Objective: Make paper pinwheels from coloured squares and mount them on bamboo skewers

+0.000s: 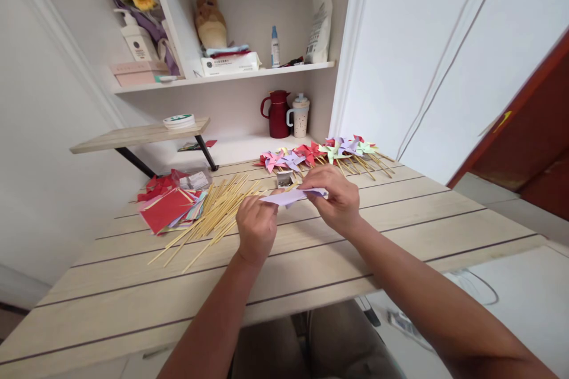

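A piece of light purple paper [287,196] is held above the table between my two hands, seen nearly edge-on. My left hand [258,222] pinches its left end. At the other end my right hand [333,198] grips it with bent fingers. Just behind the paper sits a small open box [285,180] with tiny dark pieces in it. Thin wooden sticks [217,210] lie in a loose heap to the left of my left hand. Beyond my hands, several finished paper pinwheels [311,154] on sticks lie in a row, in pink, purple, red and pale green.
Coloured paper sheets [166,210] are stacked at the left beside a clear plastic packet [195,180]. A small raised wooden shelf [137,135] on black legs stands behind them. At the back are a dark red jug [278,115] and a cream cup [301,117].
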The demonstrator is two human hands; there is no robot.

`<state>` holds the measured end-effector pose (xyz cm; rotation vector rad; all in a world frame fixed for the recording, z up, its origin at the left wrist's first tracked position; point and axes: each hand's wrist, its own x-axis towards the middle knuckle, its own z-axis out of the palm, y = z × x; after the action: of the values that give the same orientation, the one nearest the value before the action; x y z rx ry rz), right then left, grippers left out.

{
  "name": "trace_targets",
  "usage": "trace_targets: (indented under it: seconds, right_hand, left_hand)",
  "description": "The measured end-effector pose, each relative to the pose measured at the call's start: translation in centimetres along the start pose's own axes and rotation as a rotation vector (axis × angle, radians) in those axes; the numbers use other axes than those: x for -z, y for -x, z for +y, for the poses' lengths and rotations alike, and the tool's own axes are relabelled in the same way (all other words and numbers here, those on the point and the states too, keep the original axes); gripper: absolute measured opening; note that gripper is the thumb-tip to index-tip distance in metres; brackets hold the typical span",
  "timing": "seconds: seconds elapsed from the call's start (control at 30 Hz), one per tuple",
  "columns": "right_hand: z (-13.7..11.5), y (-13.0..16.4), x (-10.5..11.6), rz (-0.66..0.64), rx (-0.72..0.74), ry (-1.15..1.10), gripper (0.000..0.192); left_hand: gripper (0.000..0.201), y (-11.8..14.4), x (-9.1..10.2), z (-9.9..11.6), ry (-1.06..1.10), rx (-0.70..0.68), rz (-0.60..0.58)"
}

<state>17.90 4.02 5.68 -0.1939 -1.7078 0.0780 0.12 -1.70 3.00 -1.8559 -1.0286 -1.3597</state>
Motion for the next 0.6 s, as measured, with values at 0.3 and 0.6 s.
trace_targets:
  seconds: [0.3, 0.6]
  right_hand:
    - [0.02, -0.01, 0.00, -0.015, -0.005, -0.005, 0.020]
    - [0.07, 0.02, -0.01, -0.021, -0.015, 0.005, 0.019]
  left_hand:
    - [0.028, 0.09, 0.07, -0.08, 0.005, 0.025, -0.033]
    - [0.028, 0.10, 0.09, -0.16, -0.021, 0.032, -0.062]
